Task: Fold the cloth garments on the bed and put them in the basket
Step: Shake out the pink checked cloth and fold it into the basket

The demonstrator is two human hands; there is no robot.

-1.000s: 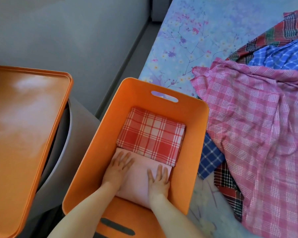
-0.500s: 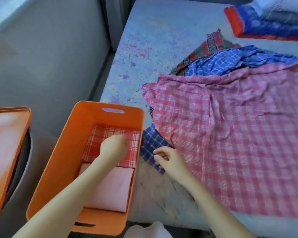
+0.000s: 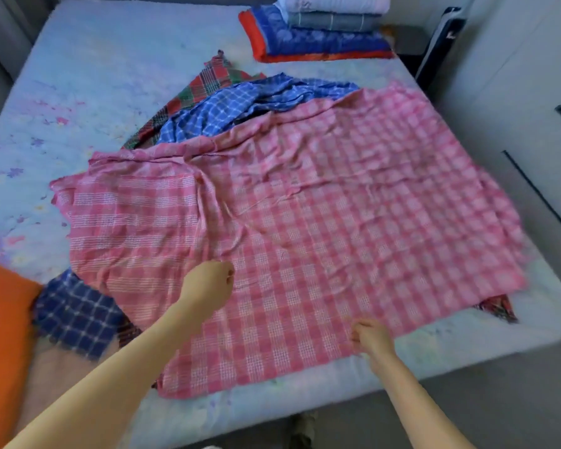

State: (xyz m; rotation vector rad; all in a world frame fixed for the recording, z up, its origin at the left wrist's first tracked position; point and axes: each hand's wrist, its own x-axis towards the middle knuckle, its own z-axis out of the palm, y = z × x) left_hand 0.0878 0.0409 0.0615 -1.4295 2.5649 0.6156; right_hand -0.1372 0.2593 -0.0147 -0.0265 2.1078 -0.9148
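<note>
A large pink checked cloth (image 3: 321, 222) lies spread and wrinkled over most of the bed (image 3: 88, 92). My left hand (image 3: 208, 286) hovers over its near left part with the fingers curled into a fist and nothing in it. My right hand (image 3: 370, 338) is at the cloth's near edge, fingers curled; whether it pinches the fabric is unclear. Only a strip of the orange basket (image 3: 0, 335) shows at the left edge. Partly under the pink cloth lie a dark blue checked cloth (image 3: 75, 319), a light blue checked cloth (image 3: 240, 105) and a red-green tartan cloth (image 3: 208, 79).
Folded blankets (image 3: 321, 30) are stacked at the bed's far end. A red tartan corner (image 3: 496, 306) pokes out at the pink cloth's right. A pale cupboard (image 3: 531, 124) stands to the right of the bed, and grey floor runs along the near edge.
Both hands left the folded pink cloth in the basket and moved right over the spread pink cloth. My view swung from the basket to the bed.
</note>
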